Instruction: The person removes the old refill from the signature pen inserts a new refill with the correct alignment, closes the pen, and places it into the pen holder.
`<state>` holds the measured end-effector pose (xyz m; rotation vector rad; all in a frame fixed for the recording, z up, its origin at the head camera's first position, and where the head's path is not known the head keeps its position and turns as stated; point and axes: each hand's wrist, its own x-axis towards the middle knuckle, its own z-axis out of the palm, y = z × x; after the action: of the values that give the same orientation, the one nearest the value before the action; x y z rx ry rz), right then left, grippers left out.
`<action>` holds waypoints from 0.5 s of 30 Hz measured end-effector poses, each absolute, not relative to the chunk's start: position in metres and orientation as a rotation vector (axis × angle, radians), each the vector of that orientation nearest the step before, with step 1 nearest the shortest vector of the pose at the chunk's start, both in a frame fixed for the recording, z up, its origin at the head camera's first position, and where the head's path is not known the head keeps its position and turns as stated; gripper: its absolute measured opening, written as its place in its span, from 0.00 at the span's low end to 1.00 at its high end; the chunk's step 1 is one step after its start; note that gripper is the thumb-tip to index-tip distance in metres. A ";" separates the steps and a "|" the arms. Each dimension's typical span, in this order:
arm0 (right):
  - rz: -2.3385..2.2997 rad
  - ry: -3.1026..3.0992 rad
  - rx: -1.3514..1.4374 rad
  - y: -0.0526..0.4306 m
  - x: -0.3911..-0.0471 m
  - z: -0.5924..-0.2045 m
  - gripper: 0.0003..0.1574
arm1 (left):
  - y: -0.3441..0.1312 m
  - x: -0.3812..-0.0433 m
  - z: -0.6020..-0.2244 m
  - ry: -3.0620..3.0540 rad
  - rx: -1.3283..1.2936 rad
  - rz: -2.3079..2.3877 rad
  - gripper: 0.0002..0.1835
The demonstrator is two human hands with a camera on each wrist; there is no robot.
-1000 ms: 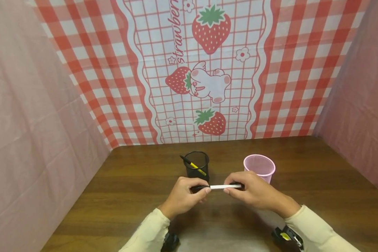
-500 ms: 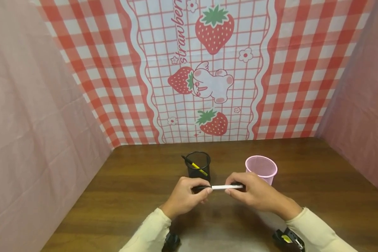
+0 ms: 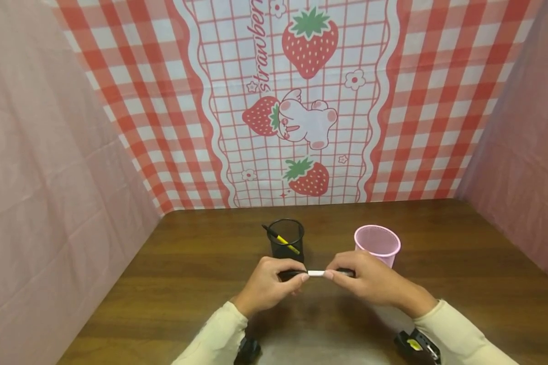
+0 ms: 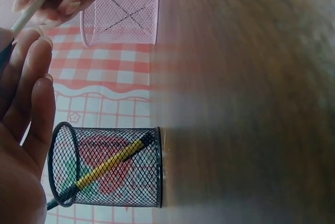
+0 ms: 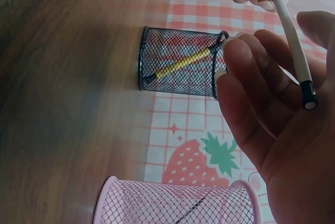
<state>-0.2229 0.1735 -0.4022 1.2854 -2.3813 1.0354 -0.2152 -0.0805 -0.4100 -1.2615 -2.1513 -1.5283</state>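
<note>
Pinching a white pen (image 3: 316, 273), our hands (image 3: 269, 283) (image 3: 371, 278) are near the black cup (image 3: 283, 252): yellow pen (image 3: 283, 241) inside, pink cup (image 3: 377, 239) to its right.

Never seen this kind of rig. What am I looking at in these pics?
No robot: these are a person's bare left hand and right hand. The wide picture comes from a head-worn camera looking forward and down; the two sideways ones come from cameras on each wrist. On the brown wood-grain table stand a pink mesh cup and a black mesh cup holding a yellow-and-black pen. Both hands hold a slim white pen with black ends.
</note>
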 end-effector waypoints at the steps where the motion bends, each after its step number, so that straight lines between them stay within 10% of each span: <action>1: 1.033 -2.375 1.299 0.173 -0.223 -0.402 0.11 | -0.081 -0.218 -0.413 -2.151 -1.261 -1.522 0.02; 15: 1.013 -2.338 1.327 0.174 -0.221 -0.404 0.10 | -0.083 -0.230 -0.429 -2.172 -1.262 -1.480 0.02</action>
<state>-0.2214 0.1737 -0.4039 1.3274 -2.3383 1.0130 -0.2303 -0.0826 -0.4287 -1.2623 -2.1720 -1.4804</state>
